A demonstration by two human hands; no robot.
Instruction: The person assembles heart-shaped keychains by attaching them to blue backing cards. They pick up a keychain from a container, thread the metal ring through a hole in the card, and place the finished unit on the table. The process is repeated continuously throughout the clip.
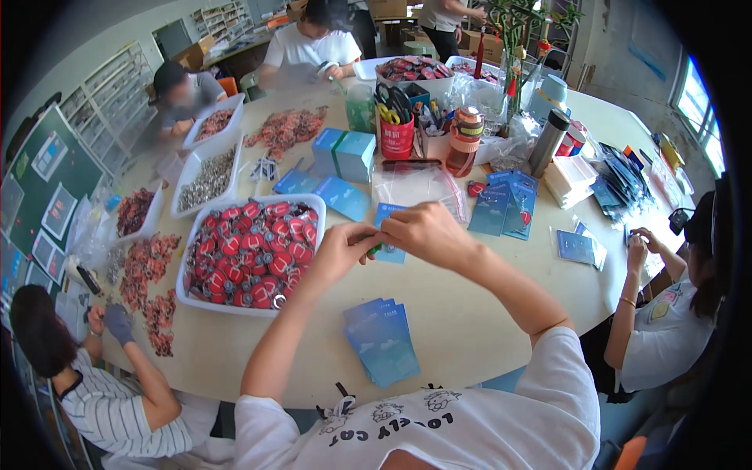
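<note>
Above the middle of the table my left hand [343, 249] and my right hand [427, 233] meet, fingertips pinched together. Between them shows a small bit of green [377, 248]; the fingers hide the rest, so its kind is unclear. Right behind the fingers is a blue printed card [386, 211]. Left of my left hand stands a white bin [188, 290] heaped with red and grey keychain-like charms [254, 251]. Nearer to me lies a fanned stack of blue cards [382, 341]. Two more blue cards [492, 207] lie to the right, one with a red charm on it.
Beyond my hands stand a banded card stack [345, 155], a red cup of scissors [397, 137], an orange bottle [465, 141] and a dark flask [550, 141]. Other bins [207, 176] and loose charms [149, 270] fill the left. Co-workers sit around the table.
</note>
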